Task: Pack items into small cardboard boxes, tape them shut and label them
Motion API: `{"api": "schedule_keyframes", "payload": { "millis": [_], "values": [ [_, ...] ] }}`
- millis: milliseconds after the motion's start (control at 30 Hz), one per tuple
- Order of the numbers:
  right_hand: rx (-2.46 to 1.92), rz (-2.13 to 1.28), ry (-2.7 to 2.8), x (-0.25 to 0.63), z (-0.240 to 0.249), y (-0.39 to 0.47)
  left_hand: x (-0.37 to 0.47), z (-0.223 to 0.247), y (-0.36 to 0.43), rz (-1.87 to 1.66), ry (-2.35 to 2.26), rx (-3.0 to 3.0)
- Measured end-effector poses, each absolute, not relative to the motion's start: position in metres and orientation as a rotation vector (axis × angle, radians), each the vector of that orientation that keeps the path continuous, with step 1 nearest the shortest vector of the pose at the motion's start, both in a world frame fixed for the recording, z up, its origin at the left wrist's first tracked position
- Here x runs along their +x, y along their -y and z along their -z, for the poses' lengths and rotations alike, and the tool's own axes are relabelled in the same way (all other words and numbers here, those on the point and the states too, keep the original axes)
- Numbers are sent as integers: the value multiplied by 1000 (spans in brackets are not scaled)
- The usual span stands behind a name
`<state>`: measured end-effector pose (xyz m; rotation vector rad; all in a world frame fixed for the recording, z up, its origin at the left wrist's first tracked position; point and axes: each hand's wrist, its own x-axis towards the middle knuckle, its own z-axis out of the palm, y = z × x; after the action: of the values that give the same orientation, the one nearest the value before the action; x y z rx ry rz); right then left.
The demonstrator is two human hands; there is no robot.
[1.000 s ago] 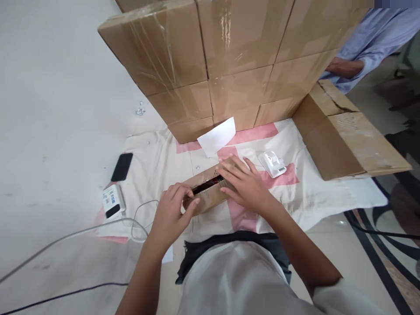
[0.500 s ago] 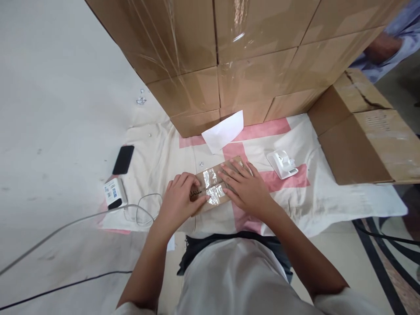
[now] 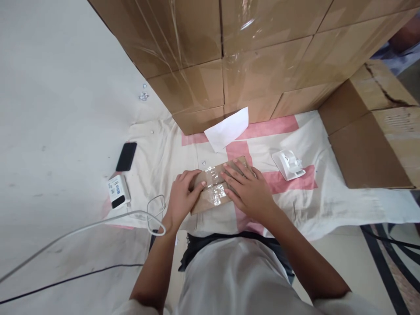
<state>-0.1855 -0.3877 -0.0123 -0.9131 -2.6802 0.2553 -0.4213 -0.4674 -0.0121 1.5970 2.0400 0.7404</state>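
Observation:
A small flat cardboard box (image 3: 210,196), with shiny clear tape across its middle, lies on the cloth in front of me. My left hand (image 3: 184,193) grips its left end, thumb on the top face and fingers curled at the far corner. Flat over the right part of the box rests my right hand (image 3: 246,187), fingers spread and pressing on the top. Just beyond the box is a creased white paper sheet (image 3: 228,129). To the right sits a white plastic piece (image 3: 288,165), apart from both hands.
Large taped cartons (image 3: 262,52) form a wall at the back. An open carton (image 3: 364,148) lies at the right. A black phone (image 3: 126,156), a white labelled device (image 3: 118,191) and a grey cable (image 3: 98,225) are at the left. Another person's sleeve (image 3: 397,57) shows far right.
My left hand has shifted slightly, its fingers now at the box's far left corner, and dark markings near its thumb no longer show. My right hand stays flat on the box.

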Motion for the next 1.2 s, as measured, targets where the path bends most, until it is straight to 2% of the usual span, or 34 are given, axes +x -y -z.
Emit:
{"api": "schedule_keyframes", "payload": {
  "millis": [200, 333, 533, 700, 800, 1000, 1100, 1200],
  "values": [
    [-889, -337, 2531, -187, 14, 394, -424, 16, 462, -886, -1985, 1516],
    [-905, -537, 2164, -164, 16, 380, -431, 17, 461, -1040, -1991, 1475],
    [-1516, -392, 1615, -68, 44, 336, -435, 18, 481, -1313, -2168, 1445],
    [-1758, -523, 1381, -5, 67, 340, -429, 31, 501, -1361, -2099, 1382],
    [-1556, -653, 1565, -13, 69, 352, -424, 46, 506, -1362, -1933, 1079],
    [-923, -1084, 1995, -90, 67, 352, -422, 57, 506, -1270, -1802, 683],
    [-850, -1044, 2015, -128, 64, 325, -423, 54, 506, -1281, -1774, 694],
    [-849, -774, 2182, -170, 52, 278, -422, 51, 504, -1281, -1810, 732]
  ]
}}
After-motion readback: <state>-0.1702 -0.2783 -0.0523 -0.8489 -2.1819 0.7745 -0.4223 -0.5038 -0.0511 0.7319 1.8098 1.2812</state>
